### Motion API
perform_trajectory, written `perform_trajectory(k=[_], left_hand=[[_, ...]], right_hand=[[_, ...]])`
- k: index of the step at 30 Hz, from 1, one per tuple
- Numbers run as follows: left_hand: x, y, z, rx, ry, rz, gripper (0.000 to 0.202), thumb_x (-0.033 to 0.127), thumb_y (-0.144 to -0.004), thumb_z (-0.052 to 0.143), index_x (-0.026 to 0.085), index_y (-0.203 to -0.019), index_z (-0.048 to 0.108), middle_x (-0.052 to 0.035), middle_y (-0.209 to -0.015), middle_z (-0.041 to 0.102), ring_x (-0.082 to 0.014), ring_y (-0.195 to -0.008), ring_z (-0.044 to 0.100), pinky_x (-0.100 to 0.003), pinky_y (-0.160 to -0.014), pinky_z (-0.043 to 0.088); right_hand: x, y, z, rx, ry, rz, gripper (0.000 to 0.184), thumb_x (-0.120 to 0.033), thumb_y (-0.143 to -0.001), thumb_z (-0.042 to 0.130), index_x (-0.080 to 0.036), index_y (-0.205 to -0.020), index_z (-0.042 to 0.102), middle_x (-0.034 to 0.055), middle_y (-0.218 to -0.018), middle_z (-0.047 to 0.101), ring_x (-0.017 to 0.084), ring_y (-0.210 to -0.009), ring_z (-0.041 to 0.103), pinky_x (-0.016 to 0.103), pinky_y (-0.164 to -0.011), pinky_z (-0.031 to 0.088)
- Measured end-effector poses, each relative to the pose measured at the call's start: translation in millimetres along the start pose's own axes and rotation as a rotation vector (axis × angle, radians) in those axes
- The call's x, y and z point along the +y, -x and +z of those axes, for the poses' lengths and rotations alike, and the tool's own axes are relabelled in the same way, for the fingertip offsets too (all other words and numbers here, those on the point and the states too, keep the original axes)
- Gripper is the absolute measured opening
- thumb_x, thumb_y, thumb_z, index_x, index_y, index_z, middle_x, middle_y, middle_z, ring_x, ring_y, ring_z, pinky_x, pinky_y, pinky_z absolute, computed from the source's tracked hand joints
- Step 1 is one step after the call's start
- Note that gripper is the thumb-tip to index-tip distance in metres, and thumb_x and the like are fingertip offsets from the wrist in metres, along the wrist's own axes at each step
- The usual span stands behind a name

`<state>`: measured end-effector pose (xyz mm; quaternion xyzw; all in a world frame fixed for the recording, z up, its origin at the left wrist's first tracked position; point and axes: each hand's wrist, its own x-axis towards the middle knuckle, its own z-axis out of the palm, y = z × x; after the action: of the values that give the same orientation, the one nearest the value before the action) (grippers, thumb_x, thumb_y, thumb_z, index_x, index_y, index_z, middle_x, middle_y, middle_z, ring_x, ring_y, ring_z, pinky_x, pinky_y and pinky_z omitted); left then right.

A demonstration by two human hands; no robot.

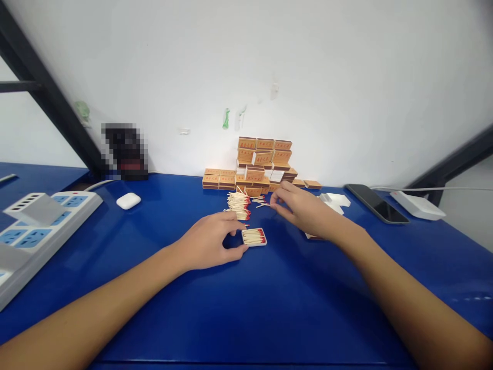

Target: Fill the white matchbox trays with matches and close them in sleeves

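Beside left hand [210, 244]: match tray [254, 237]; right hand [304, 211] at loose matches [239, 204].

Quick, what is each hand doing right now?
Left hand: steadies the small tray of matches between thumb and fingers.
Right hand: fingertips at the loose matches; whether it pinches any cannot be told.

matchboxes [259, 163] | red print on labels | too small to read

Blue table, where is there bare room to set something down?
Bare table lies between the forearms, and between the earbud case and left hand. Crowded: matchbox stack, loose matches, match tray, right hand.
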<state>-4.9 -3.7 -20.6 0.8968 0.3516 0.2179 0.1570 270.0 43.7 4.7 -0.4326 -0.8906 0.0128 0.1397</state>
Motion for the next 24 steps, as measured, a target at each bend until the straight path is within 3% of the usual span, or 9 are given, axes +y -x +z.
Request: perform_trajectory(k=[4, 8, 13, 19, 24], left_hand=[[0.1, 0.0, 0.6, 0.004, 0.008, 0.001, 0.027, 0.036, -0.09, 0.068, 0.022, -0.113, 0.075, -0.0022, -0.087, 0.063, -0.0173, -0.077, 0.06, -0.03, -0.067, 0.049], [-2.2, 0.1, 2.5, -0.004, -0.003, 0.007, 0.023, 0.037, -0.092, 0.068, 0.02, -0.107, 0.075, -0.0024, -0.086, 0.062, -0.0182, -0.079, 0.06, -0.032, -0.07, 0.05], [-2.6, 0.2, 2.3, -0.003, -0.006, 0.007, 0.027, 0.038, -0.092, 0.067, 0.021, -0.112, 0.074, -0.0026, -0.086, 0.061, -0.0187, -0.08, 0.059, -0.032, -0.069, 0.049], [-1.3, 0.5, 1.4, -0.009, -0.007, -0.011, 0.021, 0.038, -0.092, 0.068, 0.019, -0.098, 0.072, -0.0025, -0.088, 0.061, -0.0178, -0.08, 0.059, -0.031, -0.067, 0.047], [-2.5, 0.7, 2.5, 0.003, 0.005, 0.011, 0.017, 0.036, -0.092, 0.067, 0.019, -0.095, 0.069, -0.0011, -0.085, 0.06, -0.0169, -0.079, 0.058, -0.03, -0.068, 0.046]], right_hand=[[-30.1, 14.1, -11.9, -0.116, -0.131, -0.053, 0.017, -0.026, -0.105, 0.05, -0.021, -0.094, 0.062, 0.006, -0.1, 0.06, 0.018, -0.079, 0.06, 0.031, -0.069, 0.048], [-54.0, 15.6, -0.5, -0.139, -0.084, -0.117, 0.011, -0.019, -0.102, 0.053, -0.02, -0.097, 0.063, 0.0075, -0.104, 0.062, 0.02, -0.086, 0.063, 0.033, -0.075, 0.048], [-56.5, 13.6, 7.5, -0.143, -0.094, -0.138, 0.01, -0.017, -0.101, 0.055, -0.019, -0.098, 0.064, 0.0073, -0.103, 0.063, 0.021, -0.087, 0.063, 0.035, -0.076, 0.049], [-59.5, 13.7, 1.1, -0.084, -0.162, -0.098, 0.011, -0.015, -0.099, 0.056, -0.019, -0.096, 0.066, 0.0059, -0.101, 0.062, 0.018, -0.082, 0.061, 0.031, -0.07, 0.047], [-71.4, 12.5, 8.6, -0.025, -0.276, -0.059, 0.007, -0.015, -0.096, 0.062, -0.021, -0.094, 0.066, 0.0037, -0.097, 0.062, 0.017, -0.081, 0.06, 0.029, -0.07, 0.046]])
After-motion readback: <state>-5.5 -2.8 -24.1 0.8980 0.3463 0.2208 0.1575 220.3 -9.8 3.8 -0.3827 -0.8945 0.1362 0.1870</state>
